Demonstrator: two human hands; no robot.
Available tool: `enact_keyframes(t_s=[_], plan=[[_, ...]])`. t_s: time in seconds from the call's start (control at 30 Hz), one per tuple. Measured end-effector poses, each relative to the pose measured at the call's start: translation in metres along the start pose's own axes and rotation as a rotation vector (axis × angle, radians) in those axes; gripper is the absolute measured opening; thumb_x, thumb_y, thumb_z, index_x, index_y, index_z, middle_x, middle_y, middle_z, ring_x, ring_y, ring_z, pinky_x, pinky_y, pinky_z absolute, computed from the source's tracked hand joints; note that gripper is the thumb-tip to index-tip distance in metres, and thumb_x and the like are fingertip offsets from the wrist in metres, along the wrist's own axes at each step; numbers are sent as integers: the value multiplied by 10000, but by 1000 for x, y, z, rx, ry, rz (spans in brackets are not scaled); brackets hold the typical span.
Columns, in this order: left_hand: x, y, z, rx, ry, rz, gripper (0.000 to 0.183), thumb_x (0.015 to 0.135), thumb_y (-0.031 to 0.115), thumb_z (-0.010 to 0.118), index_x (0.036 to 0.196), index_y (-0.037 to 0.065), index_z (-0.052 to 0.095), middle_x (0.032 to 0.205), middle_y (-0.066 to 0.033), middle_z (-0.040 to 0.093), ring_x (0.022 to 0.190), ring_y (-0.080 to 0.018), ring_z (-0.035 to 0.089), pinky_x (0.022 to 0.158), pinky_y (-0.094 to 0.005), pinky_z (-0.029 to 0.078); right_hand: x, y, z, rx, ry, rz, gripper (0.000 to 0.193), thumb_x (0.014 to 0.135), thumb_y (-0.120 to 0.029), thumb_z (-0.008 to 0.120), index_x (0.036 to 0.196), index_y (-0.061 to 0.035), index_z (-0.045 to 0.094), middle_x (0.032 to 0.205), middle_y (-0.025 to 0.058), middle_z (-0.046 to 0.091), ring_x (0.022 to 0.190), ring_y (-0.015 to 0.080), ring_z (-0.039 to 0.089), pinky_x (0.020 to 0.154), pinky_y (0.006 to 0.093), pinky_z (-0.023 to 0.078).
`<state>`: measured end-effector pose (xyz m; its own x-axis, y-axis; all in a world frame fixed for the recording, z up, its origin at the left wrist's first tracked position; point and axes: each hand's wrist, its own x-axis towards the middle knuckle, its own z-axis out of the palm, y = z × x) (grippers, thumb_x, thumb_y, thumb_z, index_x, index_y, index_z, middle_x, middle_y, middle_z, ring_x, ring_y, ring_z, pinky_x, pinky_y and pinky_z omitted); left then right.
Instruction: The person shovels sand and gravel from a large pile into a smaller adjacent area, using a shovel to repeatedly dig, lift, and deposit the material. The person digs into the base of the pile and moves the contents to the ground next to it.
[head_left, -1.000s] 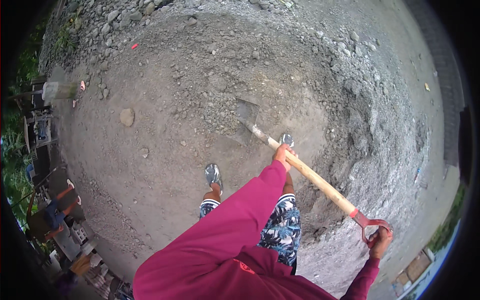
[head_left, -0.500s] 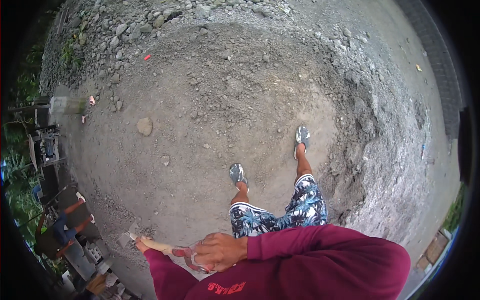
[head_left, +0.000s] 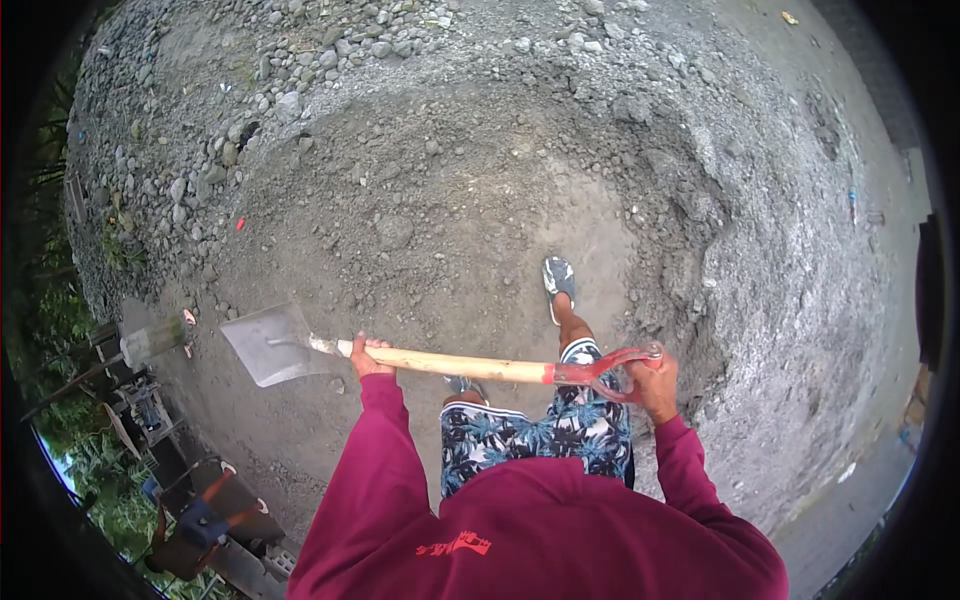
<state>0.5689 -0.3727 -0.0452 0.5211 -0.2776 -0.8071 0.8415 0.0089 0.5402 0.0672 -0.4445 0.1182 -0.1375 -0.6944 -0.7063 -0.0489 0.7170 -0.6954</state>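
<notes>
A shovel (head_left: 455, 364) with a pale wooden shaft lies crosswise in front of my body, its flat grey metal blade (head_left: 275, 346) off to the left above the ground. My left hand (head_left: 366, 354) is closed round the shaft close to the blade. At the other end my right hand (head_left: 655, 384) grips the red D-shaped handle (head_left: 610, 375). No load shows on the blade. Below the shaft are my patterned shorts and one grey-and-white shoe (head_left: 559, 280); the other shoe is mostly covered by the shaft.
Loose gravelly soil (head_left: 450, 220) spreads ahead, with a grey gravel bank (head_left: 770, 270) at the right and larger stones (head_left: 290, 105) far left. A small red object (head_left: 241, 223) lies on the ground. At the lower left another person (head_left: 205, 525) is near concrete blocks.
Both arms have stretched out from my body, and the shovel has swung forward into full view, lying nearly level. My right hand has moved right with the handle. The view has turned.
</notes>
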Motion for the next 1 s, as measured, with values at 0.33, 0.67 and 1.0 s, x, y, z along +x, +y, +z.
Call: enact_keyframes(t_s=[0.33, 0.67, 1.0], plan=[[-102, -456, 241, 554, -189, -846, 174, 742, 145, 642, 803, 83, 491, 642, -52, 479, 536, -217, 523, 521, -406, 482, -119, -3, -198, 52, 1056, 214, 204, 850, -223, 595, 752, -44, 578, 482, 0, 429, 329, 95, 401, 308, 230, 280], [-55, -584, 316, 401, -76, -1142, 143, 749, 129, 600, 778, 72, 473, 629, -66, 465, 513, -226, 479, 513, -408, 437, 2, -87, -191, -205, 1128, 290, 283, 894, -266, 467, 895, -46, 646, 457, -59, 319, 327, 45, 318, 313, 194, 257], [99, -465, 323, 436, -231, -924, 142, 760, 139, 590, 697, 100, 469, 573, -40, 462, 534, -204, 488, 549, -389, 453, 73, -125, -58, -131, 929, 248, 319, 850, -314, 675, 739, -65, 510, 517, 5, 440, 395, 90, 444, 369, 232, 309]])
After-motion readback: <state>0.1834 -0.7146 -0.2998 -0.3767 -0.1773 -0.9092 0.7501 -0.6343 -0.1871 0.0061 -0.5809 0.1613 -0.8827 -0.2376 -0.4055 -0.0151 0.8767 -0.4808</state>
